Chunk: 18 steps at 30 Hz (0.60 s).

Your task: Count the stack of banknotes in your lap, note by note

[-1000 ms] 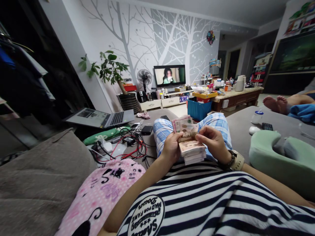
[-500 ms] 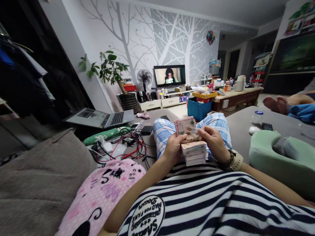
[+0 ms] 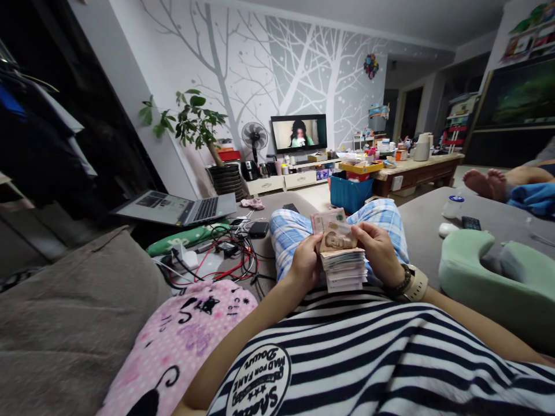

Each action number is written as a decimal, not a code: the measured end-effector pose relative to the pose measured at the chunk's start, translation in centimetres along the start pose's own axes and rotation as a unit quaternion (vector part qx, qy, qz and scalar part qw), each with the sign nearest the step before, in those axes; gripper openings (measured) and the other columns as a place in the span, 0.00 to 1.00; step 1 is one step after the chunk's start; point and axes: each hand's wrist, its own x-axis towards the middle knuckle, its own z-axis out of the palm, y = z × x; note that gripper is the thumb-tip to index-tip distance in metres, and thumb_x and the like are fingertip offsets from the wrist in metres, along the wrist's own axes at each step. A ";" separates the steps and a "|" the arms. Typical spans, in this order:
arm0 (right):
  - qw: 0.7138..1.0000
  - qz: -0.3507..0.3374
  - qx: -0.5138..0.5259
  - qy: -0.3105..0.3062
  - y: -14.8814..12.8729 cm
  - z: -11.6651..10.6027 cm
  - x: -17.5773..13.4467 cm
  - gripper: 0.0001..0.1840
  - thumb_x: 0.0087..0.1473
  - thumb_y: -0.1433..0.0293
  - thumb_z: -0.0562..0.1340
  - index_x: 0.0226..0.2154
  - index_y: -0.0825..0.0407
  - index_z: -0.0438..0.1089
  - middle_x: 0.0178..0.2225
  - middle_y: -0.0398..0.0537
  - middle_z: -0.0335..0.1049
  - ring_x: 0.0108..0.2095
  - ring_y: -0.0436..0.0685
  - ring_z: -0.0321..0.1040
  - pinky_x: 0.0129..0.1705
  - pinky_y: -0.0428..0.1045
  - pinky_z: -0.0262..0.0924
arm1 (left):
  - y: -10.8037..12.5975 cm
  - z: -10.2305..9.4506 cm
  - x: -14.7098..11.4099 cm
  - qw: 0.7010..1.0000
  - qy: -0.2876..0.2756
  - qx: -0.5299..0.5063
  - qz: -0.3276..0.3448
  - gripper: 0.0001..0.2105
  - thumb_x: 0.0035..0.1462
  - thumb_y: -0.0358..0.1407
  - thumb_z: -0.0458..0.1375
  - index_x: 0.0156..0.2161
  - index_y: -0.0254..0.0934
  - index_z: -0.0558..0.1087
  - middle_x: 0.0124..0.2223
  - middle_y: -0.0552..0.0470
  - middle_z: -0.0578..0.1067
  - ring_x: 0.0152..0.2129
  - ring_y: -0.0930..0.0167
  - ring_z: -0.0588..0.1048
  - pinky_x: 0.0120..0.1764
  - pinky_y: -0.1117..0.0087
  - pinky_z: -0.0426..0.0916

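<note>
Living room with a grey-and-white tree mural wall (image 3: 277, 63) across the top of the frame, a flat black television (image 3: 299, 132) at upper centre, a leafy green potted plant (image 3: 195, 124) to its left. Grey sofa (image 3: 429, 216) filling the lower frame, blue-and-white checked pyjama knees (image 3: 286, 228) at centre. Thick stack of pink and brown paper banknotes (image 3: 344, 268) at centre frame, just above the black-and-white striped shirt (image 3: 390, 358). Left hand (image 3: 306, 263) wrapped around the stack's left side, gripping it. Right hand (image 3: 379, 248) closed on the stack's right edge, top notes (image 3: 333, 231) peeled upward between both hands, one note bent back under the right thumb. Open silver laptop (image 3: 177, 208) at left centre, red and black tangled cables (image 3: 228, 257) below it. Pink cat-print cushion (image 3: 182, 341) at lower left. Mint-green U-shaped pillow (image 3: 494, 277) at right. Another person's bare feet (image 3: 488, 182) at the right edge.
</note>
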 end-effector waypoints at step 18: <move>0.997 -0.065 0.004 -0.036 -0.9 0.2 -0.9 0.20 0.58 0.53 0.65 0.24 0.50 0.69 0.22 0.42 0.65 0.25 0.52 0.58 0.29 0.50 0.54 | 1.1 1.2 -1.3 1.000 0.002 0.015 0.028 0.04 0.47 0.33 0.66 0.29 0.34 0.77 0.30 0.47 0.82 0.39 0.60 0.81 0.49 0.59 0.75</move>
